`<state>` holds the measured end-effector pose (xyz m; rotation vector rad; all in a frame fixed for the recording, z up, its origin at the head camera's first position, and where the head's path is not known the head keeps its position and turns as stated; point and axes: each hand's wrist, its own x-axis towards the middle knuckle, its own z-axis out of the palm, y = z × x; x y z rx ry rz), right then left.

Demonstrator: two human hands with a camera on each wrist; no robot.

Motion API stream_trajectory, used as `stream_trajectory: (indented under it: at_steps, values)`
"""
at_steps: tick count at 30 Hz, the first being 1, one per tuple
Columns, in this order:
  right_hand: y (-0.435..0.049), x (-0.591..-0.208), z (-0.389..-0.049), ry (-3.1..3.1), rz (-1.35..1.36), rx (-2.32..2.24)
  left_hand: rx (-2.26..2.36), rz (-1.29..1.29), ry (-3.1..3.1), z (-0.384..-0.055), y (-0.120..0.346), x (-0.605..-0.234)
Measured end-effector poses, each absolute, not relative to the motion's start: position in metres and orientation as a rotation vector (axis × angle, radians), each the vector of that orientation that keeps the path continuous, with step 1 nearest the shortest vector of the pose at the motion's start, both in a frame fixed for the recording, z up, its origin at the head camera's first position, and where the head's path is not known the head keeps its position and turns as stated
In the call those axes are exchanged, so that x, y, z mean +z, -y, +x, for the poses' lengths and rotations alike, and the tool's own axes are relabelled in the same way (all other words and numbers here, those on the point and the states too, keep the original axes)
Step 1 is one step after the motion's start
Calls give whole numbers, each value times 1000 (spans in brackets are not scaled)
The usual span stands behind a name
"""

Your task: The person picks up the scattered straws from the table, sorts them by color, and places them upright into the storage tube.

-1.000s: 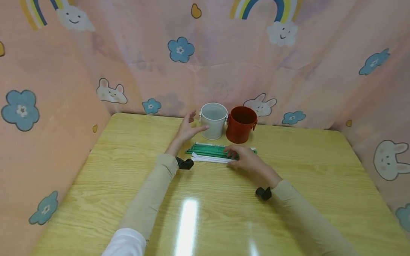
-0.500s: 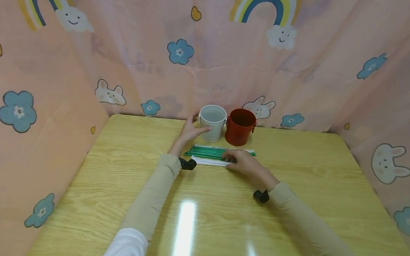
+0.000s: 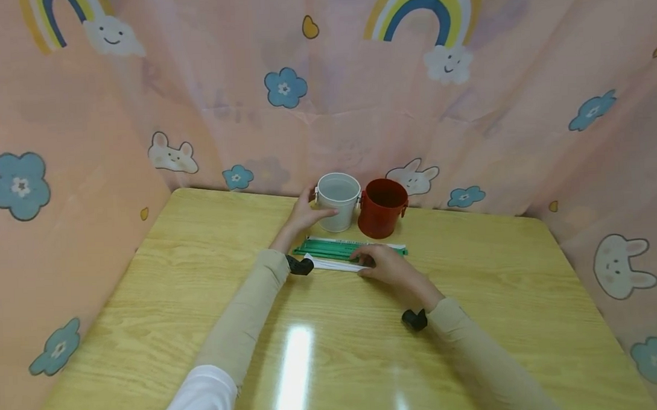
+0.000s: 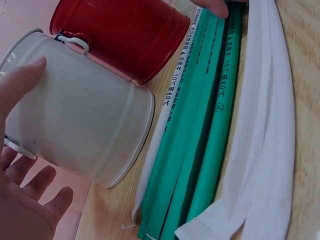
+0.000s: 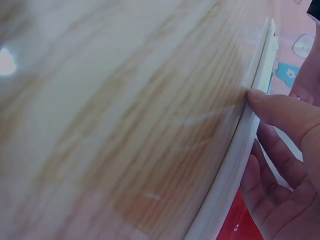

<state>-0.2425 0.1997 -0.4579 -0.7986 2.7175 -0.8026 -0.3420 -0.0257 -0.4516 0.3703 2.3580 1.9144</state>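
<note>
A white bucket (image 3: 337, 204) stands at the back of the table. My left hand (image 3: 302, 218) holds its left side, thumb across the front; several fingers show apart from its wall in the left wrist view. In front lie green wrapped straws (image 4: 187, 135), printed with black text, and white paper-wrapped straws (image 4: 270, 115) along their near side. My right hand (image 3: 382, 263) is over the right part of this row. In the right wrist view, its thumb and fingers pinch the white wrapped straws (image 5: 235, 165) from both sides. The far fingertips are partly hidden there.
A red bucket (image 3: 382, 209) stands right beside the white one, their handles close together. Behind both hangs a pink patterned cloth (image 3: 347, 126). The wooden table (image 3: 246, 328) extends toward the person, with a bright reflection in front.
My left fingers have moved in around the white bucket's left side. My right hand has shifted slightly toward the near edge of the straws. The head view has tilted up a little.
</note>
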Motion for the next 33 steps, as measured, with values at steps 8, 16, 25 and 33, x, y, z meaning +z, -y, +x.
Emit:
stream_trajectory:
  at_steps: [8, 16, 25, 33]
  values:
    - [-200, -458, -241, -2694, -754, -825, 1862, 408, -2380, -346, 26, -453]
    - [-199, -456, -242, -2695, -794, -782, 1884, 396, -2365, -344, 22, -453]
    - [-203, -453, -241, -2660, -765, -820, 1891, 409, -2359, -341, 21, -450]
    - [-214, -443, -235, -2713, -694, -783, 1811, 411, -2423, -345, 28, -452]
